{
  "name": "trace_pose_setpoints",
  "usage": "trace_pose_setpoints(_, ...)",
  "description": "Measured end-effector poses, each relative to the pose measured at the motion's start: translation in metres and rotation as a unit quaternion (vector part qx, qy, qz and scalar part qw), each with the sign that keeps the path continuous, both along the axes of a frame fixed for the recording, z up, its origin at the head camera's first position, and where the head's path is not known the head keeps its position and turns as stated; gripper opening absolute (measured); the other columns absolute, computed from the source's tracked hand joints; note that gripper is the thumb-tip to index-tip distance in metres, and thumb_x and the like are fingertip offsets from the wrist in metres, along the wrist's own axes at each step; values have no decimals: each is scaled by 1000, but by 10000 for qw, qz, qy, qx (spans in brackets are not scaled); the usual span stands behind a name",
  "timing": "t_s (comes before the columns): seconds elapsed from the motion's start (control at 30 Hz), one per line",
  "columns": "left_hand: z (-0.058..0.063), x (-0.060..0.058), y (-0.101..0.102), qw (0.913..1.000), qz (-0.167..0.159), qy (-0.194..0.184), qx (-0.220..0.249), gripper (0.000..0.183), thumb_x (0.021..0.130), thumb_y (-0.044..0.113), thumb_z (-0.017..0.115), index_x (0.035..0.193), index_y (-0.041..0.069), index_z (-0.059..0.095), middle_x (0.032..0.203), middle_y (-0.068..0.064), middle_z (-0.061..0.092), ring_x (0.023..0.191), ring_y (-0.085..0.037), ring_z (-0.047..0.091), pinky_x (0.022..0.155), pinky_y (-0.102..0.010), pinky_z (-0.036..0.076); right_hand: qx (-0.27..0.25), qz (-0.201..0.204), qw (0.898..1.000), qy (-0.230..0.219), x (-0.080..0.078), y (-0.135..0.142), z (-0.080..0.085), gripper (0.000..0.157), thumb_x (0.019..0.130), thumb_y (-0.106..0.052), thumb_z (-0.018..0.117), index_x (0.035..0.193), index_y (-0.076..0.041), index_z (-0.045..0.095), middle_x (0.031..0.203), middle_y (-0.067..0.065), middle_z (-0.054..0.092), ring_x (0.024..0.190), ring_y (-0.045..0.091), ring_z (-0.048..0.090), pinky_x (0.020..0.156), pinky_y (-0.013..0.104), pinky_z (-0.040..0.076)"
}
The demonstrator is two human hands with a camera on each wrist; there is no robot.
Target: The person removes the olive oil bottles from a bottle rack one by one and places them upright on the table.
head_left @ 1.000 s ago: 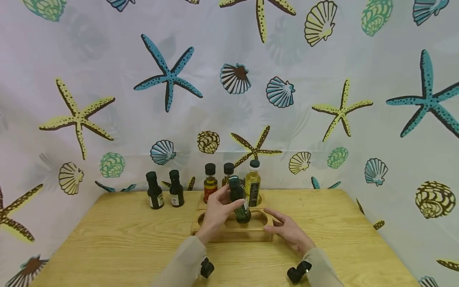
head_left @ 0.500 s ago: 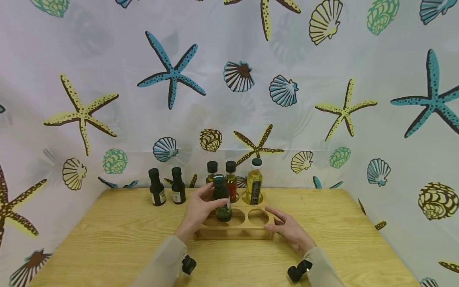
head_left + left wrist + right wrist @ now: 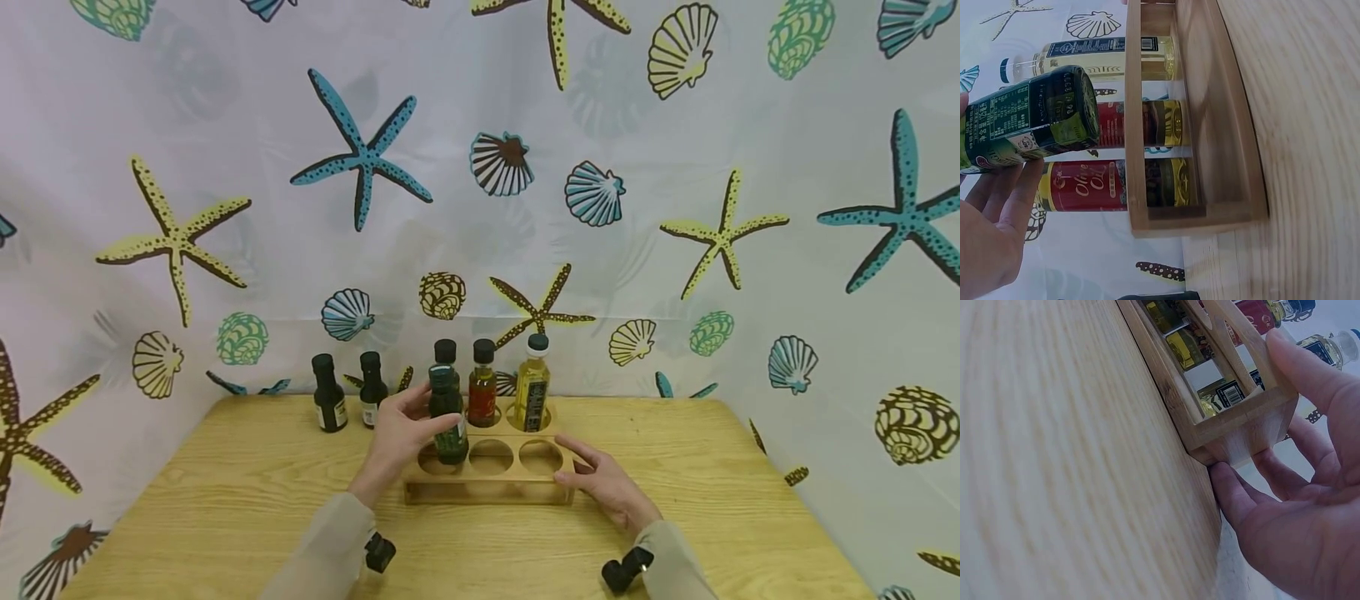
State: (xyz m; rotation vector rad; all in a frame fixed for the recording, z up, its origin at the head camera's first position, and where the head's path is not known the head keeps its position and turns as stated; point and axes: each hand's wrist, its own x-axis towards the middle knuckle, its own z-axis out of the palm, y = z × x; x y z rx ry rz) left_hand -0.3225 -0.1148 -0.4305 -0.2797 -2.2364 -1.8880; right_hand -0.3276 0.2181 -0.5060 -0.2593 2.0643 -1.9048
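Note:
My left hand (image 3: pixel 397 435) grips a dark green glass bottle (image 3: pixel 452 448) over the front left hole of a two-tier wooden bottle rack (image 3: pixel 517 481). In the left wrist view the base of the bottle (image 3: pixel 1035 119) stands apart from the rack's front board (image 3: pixel 1135 125). My right hand (image 3: pixel 609 483) holds the rack's right end, its thumb on the top board and fingers against the end panel (image 3: pixel 1254 434). Two red-labelled oil bottles, one of them (image 3: pixel 482 396) in the middle, and a pale yellow oil bottle (image 3: pixel 532 392) stand in the back row.
Two small dark bottles with black caps, one at the far left (image 3: pixel 327 396) and one beside it (image 3: pixel 371 387), stand on the wooden table (image 3: pixel 255 483). Behind the table hangs a white cloth (image 3: pixel 480 233) printed with shells and starfish.
My left hand has carried the green bottle leftward, from over the middle and right of the rack's front row to its left hole. My right hand has stayed at the rack's right end.

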Motion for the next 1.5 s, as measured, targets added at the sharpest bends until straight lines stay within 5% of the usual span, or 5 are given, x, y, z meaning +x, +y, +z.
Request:
trace_pose_setpoints(0.93, 2, -14, -56, 9980, 521, 58, -365, 82, 78, 30, 84, 147, 10, 45, 138, -16, 56, 122, -31, 55, 105, -50, 44, 129, -165, 9998, 13, 4, 0, 7, 71, 88, -19, 75, 150, -19, 42, 164, 11, 16, 147, 48, 11, 117, 57, 23)
trace_pose_setpoints(1.27, -7, -12, -84, 9959, 844, -25, -333, 74, 77, 34, 85, 142, 14, 54, 122, -14, 63, 100, -13, 59, 80, -21, 51, 62, -130, 9999, 3, 3, -3, 3, 70, 88, -19, 74, 150, -20, 42, 164, 10, 17, 148, 47, 10, 117, 56, 25)
trace_pose_setpoints(1.5, -13, -12, -98, 9949, 850, -361, -395, 86, 77, 38, 84, 149, 13, 43, 134, -16, 56, 119, -27, 55, 98, -42, 50, 54, -173, 9998, -38, 4, -6, 1, 69, 88, -19, 74, 150, -21, 43, 164, 10, 17, 148, 47, 9, 116, 56, 25)
